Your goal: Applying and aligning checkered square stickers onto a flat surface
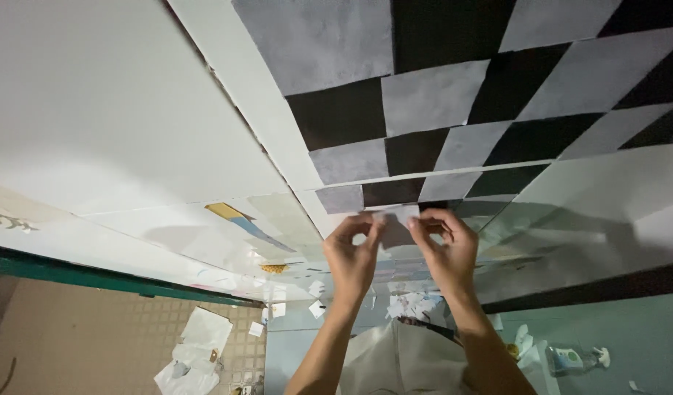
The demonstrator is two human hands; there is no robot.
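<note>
Where 2 hands pinch, left hand (351, 256) and right hand (446, 252) fingers on paper piece (396, 228), long axis level

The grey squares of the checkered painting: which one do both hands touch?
The pale grey square in the lowest row, pinched at its upper edge by the left hand and right hand; the other grey squares lie higher, untouched.

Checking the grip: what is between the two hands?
In the head view, a small pale paper piece spans the gap, pinched by the left hand and right hand.
</note>
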